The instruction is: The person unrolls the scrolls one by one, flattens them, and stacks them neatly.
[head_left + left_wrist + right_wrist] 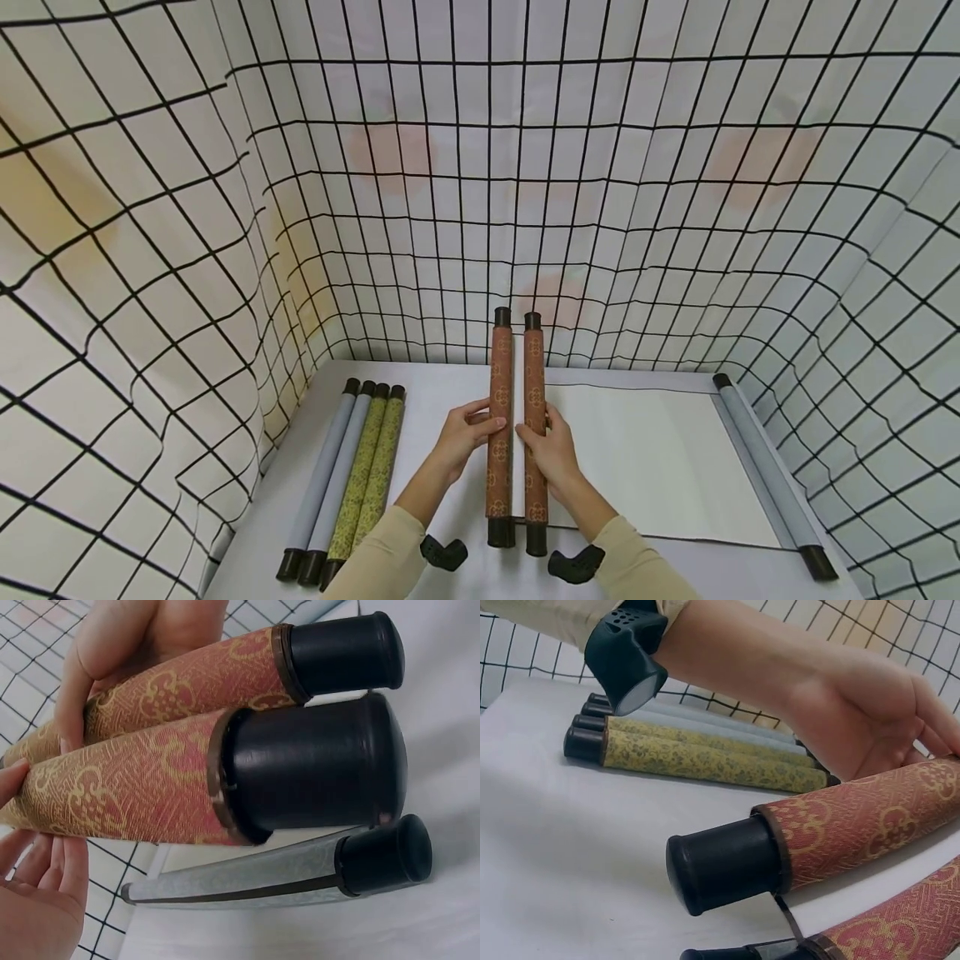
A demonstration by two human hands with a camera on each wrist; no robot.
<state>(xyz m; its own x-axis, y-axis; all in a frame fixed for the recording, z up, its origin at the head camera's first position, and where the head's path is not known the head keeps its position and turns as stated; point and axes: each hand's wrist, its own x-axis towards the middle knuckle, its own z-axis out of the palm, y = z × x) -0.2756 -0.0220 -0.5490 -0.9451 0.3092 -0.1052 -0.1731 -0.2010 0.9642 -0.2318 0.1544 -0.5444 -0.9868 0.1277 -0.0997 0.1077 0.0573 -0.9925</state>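
Note:
A red-brown hanging scroll with gold patterns is held above the table, its two rolls side by side with a narrow white strip between them. My left hand grips the left roll, thumb across its front. My right hand holds the right roll the same way. Both rolls stand roughly upright in the head view, with black knobs on their ends. The left wrist view shows the patterned cloth of one roll close up; in the right wrist view the white strip shows between both.
At left lie two grey scrolls and two yellow-green patterned scrolls, side by side. On the right, a white sheet is spread flat, ending at a grey roll. Black-grid netting over white cloth surrounds the table.

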